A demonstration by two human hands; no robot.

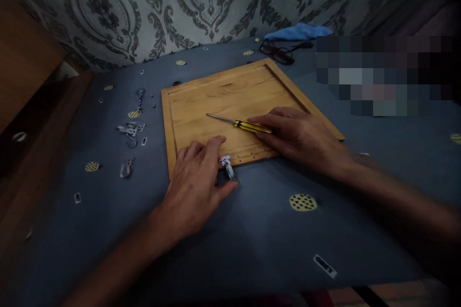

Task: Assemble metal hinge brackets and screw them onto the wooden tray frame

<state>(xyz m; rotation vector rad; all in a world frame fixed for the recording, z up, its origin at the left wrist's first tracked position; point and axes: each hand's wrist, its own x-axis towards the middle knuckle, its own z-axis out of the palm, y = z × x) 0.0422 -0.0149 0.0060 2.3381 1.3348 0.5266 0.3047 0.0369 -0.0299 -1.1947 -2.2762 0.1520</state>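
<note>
My left hand [196, 177] rests at the near left of a framed wooden board [219, 100]. Between its thumb and forefinger is a small metal hook [227, 168], which overhangs the board's near edge. The thumb tip touches the hook's lower end; the other fingers curl over the board. Above the board, my right hand [300, 136] grips a yellow and black screwdriver [252, 127] by its handle. The shaft points left, lying across the board's surface. Several small dark holes [252, 154] run along the near edge, between the two hands.
Left of the board lie several loose metal hooks [130, 132] and small screws [154, 105]. Dark glasses [281, 53] and a blue cloth [298, 32] are at the back right, near the patterned wall [212, 0]. Wooden furniture [32, 43] borders the left side.
</note>
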